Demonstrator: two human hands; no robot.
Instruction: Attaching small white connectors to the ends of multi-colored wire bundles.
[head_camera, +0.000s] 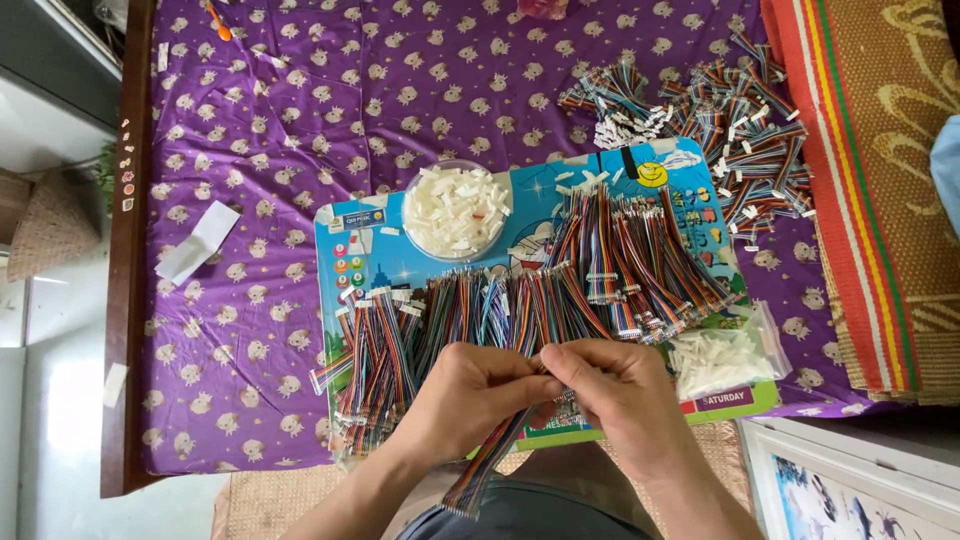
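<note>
My left hand and my right hand meet at the front edge of a blue picture board. Both pinch one multicoloured ribbon cable, whose free end hangs down toward my lap. What sits between the fingertips is too small to make out. Just beyond my hands, rows of the same ribbon cables lie spread across the board. A clear bowl of small white plastic connectors stands at the board's far side.
A clear bag of white connectors lies right of my hands. A heap of finished cables with white ends sits far right on the purple patterned cloth. An orange striped mat lies at the right, a white paper slip at the left.
</note>
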